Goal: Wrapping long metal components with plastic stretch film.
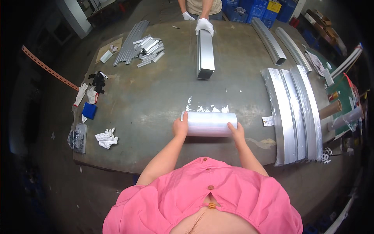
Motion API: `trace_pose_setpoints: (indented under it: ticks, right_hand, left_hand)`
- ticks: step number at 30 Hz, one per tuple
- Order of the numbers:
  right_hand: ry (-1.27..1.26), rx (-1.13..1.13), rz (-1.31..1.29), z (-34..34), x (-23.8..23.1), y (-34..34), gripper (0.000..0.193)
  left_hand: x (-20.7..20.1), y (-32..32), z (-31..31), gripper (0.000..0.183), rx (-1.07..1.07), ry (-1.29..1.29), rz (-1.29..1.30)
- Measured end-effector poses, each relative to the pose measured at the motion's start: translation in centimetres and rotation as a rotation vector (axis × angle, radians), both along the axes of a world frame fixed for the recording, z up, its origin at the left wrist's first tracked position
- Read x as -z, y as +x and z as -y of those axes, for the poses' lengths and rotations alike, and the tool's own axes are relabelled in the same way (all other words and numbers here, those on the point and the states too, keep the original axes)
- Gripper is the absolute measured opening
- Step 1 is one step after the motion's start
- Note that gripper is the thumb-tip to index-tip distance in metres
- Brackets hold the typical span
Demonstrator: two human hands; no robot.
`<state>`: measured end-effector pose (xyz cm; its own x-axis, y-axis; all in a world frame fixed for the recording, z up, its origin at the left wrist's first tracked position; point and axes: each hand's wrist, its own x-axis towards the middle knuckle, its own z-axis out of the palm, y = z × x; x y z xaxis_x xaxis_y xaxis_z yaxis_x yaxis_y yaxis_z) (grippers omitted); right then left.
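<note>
Near the front edge of the table, a wide roll of clear plastic film (210, 124) lies crosswise between my hands. My left hand (180, 125) is closed round its left end, thumb on top. At the opposite end, my right hand (237, 133) grips the roll with its thumb on the upper rim. Bright glints (208, 108) just beyond the roll look like loose film on the tabletop. Farther off, a long silver metal profile (205, 54) points toward me. A co-worker's white-gloved hand (205, 26) rests on its far end.
Film-wrapped profiles (283, 117) lie on the right, with two bare ones (269, 41) behind. Short metal pieces (150, 48) are heaped at the far left beside long bars (131, 43). White gloves (106, 138) and a blue cloth-like item (89, 111) sit on the left of the table (148, 93).
</note>
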<state>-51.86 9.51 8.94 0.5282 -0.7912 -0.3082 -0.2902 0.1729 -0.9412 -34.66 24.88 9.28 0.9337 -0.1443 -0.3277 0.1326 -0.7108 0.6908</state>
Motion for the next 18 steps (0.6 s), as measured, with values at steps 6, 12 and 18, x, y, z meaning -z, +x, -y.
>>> trace_pose_setpoints:
  ticks: [6,12,18]
  right_hand:
    - [0.081,-0.006,0.017,0.3,-0.3,0.1,0.039]
    - [0.236,-0.097,-0.039,1.4,-1.4,-0.5,0.037]
    - [0.362,-0.196,0.159,3.5,-2.2,-0.3,0.029]
  left_hand:
    - [0.5,0.2,-0.1,0.059,0.006,-0.021,-0.006]
    - [1.3,-0.2,-1.1,0.051,-0.032,-0.247,-0.076]
    - [-2.8,0.2,-0.8,0.038,-0.149,-0.568,-0.218]
